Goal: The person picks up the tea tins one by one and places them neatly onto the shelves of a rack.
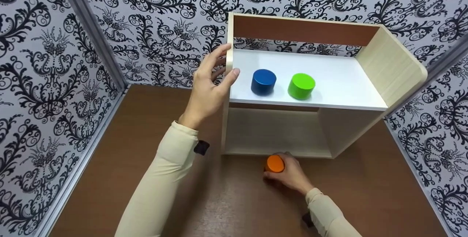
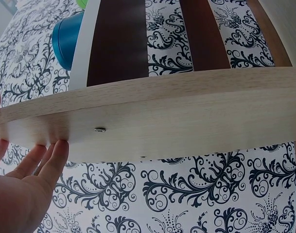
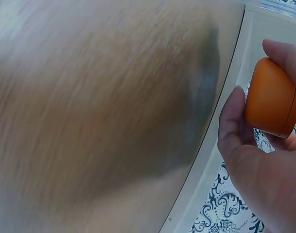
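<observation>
My left hand (image 1: 207,89) grips the left side panel of a small wooden shelf unit (image 1: 396,68), thumb toward the inner side and fingers along the outer face. In the left wrist view those fingertips (image 2: 61,148) press against the pale panel (image 2: 186,119). My right hand (image 1: 292,174) holds a small orange cylinder (image 1: 275,164) just in front of the unit's lower front edge. A thin seam runs near one end of the orange cylinder (image 3: 271,99) in the right wrist view. On the white upper shelf (image 1: 340,79) stand a blue cylinder (image 1: 263,82) and a green cylinder (image 1: 301,86).
The unit stands on a brown wooden table (image 1: 234,200). Below the white shelf is an open lower compartment (image 1: 274,131). Walls with black scroll patterns (image 1: 153,28) enclose the back and both sides, with grey metal strips (image 1: 91,28) at the corners.
</observation>
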### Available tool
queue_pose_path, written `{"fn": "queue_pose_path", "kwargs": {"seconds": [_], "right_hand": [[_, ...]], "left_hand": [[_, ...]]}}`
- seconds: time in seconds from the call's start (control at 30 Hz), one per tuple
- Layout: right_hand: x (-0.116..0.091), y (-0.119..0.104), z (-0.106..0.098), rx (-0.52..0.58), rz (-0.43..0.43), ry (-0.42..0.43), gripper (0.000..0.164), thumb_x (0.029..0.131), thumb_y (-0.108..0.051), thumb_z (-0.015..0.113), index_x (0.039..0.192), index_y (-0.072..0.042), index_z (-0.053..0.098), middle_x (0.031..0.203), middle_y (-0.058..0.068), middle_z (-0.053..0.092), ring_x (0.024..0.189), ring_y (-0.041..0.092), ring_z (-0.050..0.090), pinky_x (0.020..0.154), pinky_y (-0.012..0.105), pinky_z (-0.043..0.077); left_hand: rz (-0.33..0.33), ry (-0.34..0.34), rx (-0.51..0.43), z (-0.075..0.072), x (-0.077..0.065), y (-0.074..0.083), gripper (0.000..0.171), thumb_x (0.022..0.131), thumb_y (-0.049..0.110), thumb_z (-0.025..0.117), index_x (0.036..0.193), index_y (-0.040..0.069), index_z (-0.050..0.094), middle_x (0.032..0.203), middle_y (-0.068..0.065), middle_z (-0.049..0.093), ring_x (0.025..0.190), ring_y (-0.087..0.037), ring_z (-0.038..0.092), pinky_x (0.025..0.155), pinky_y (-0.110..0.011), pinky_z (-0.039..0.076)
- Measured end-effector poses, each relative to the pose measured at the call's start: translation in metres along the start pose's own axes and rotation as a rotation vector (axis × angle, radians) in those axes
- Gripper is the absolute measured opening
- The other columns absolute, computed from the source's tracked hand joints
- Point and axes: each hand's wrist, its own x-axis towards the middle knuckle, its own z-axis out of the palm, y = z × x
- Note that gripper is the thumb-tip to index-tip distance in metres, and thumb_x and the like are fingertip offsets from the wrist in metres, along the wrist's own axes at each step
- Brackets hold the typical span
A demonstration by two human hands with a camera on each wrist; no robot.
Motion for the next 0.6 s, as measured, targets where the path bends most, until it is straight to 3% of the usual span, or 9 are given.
{"fn": "queue_pose_path", "kwargs": {"seconds": [0.6], "right_hand": [[-0.001, -0.003, -0.011, 0.033, 0.032, 0.004, 0.058, 0.072, -0.024, 0.093, 0.12, -0.002, 0.066, 0.104, 0.005, 0.062, 0.093, 0.022, 0.06, 0.085, 0.043, 0.054]], "left_hand": [[0.002, 0.001, 0.004, 0.0, 0.0, 0.0, 0.054, 0.095, 0.013, 0.068, 0.146, 0.005, 0.051, 0.134, -0.012, 0.054, 0.118, -0.028, 0.06, 0.103, -0.033, 0.054]]}}
